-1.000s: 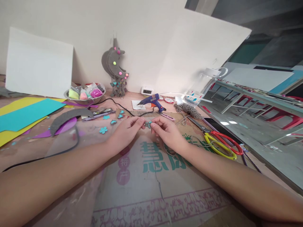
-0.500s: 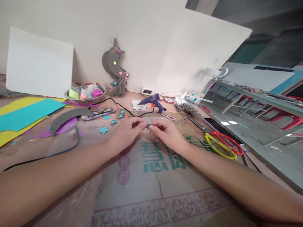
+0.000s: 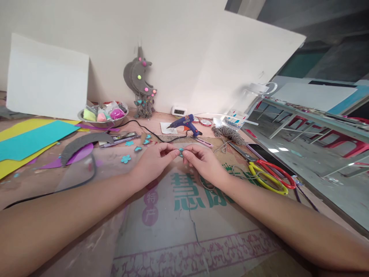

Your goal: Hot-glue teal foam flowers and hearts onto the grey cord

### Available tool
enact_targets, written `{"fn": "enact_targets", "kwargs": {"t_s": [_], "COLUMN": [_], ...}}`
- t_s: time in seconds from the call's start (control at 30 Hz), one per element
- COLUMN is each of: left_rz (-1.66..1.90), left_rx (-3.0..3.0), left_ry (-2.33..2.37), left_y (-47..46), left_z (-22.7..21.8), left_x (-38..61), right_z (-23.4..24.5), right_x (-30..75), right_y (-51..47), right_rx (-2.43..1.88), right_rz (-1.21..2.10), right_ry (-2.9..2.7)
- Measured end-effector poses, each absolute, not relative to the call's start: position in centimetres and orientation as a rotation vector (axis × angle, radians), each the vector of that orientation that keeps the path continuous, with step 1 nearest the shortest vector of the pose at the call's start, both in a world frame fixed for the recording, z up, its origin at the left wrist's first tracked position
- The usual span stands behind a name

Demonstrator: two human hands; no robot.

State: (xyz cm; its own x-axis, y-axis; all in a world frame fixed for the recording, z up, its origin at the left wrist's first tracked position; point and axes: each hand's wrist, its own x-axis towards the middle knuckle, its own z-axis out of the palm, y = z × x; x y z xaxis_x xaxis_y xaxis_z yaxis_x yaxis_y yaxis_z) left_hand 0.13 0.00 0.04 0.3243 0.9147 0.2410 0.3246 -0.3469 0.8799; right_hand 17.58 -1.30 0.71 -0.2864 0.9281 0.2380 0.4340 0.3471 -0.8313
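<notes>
- One small turquoise piece is held up between the two hands, over the far end of a printed brown cardboard sheet; fingertips hide most of its shape.
- The left hand pinches it with thumb and forefinger, and the right hand grips from the opposite side, probably because something so tiny needs steadying from both ends.
- Left of the hands lie a turquoise flower cutout and a turquoise heart cutout, apart and within easy reach.
- Toward the back edge of the pinkish-brown table, a blue glue gun has its nozzle over a small white square, likely to catch drips.
- Near the right edge, large scissors with red and yellow handles lie beside a dark-screened phone, handles toward the person, presumably for quick grabbing.
- Above the back edge, a grey crescent ornament hangs against the wall, plausibly for reference.
</notes>
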Motion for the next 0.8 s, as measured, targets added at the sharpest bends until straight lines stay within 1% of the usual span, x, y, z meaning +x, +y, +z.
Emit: {"fn": "enact_targets", "kwargs": {"t_s": [0.3, 0.5, 0.67, 0.8], "left_rz": [0.999, 0.987, 0.911, 0.903], "left_rx": [1.843, 1.826, 1.848, 1.838], "left_ry": [1.082, 1.075, 1.121, 1.051], "left_y": [0.05, -0.02, -0.12, -0.07], "left_z": [0.15, 0.20, 0.40, 0.31], "left_x": [0.04, 0.15, 0.06, 0.06], "right_z": [0.46, 0.52, 0.33, 0.21], "right_x": [17.76, 17.69, 17.84, 18.03], "right_y": [-1.11, -1.20, -1.19, -1.15], "right_rx": [-1.195, -1.193, -1.186, -1.142], "right_rz": [0.759, 0.778, 0.757, 0.732], "right_ry": [-1.896, -1.892, -1.842, -1.803]}}
